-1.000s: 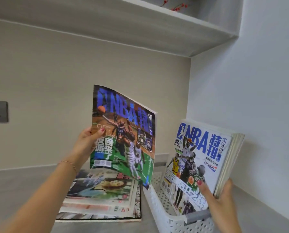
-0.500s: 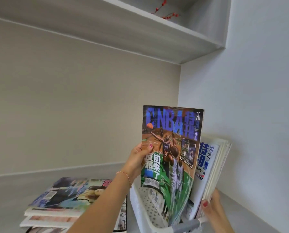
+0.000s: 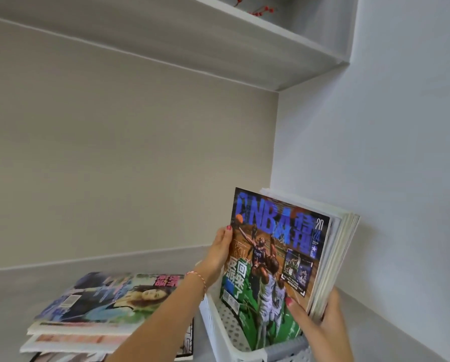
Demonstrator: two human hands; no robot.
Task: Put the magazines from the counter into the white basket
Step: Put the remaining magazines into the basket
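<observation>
A basketball magazine (image 3: 273, 257) with blue lettering stands upright in the white basket (image 3: 213, 320), leaning against several magazines (image 3: 336, 259) behind it. My left hand (image 3: 218, 254) grips its left edge. My right hand (image 3: 315, 317) clamps the front magazine and the bundle together at the lower right corner. A stack of magazines (image 3: 98, 304) lies flat on the grey counter (image 3: 22, 291) to the left of the basket, a cover with a portrait on top.
The basket sits in the corner where the beige back wall meets the white side wall (image 3: 388, 152). A grey shelf (image 3: 192, 40) hangs overhead with red berries (image 3: 260, 10) on it.
My left hand carried the basketball magazine right from above the stack and down into the basket, against the bundle. My right thumb now presses on its cover.
</observation>
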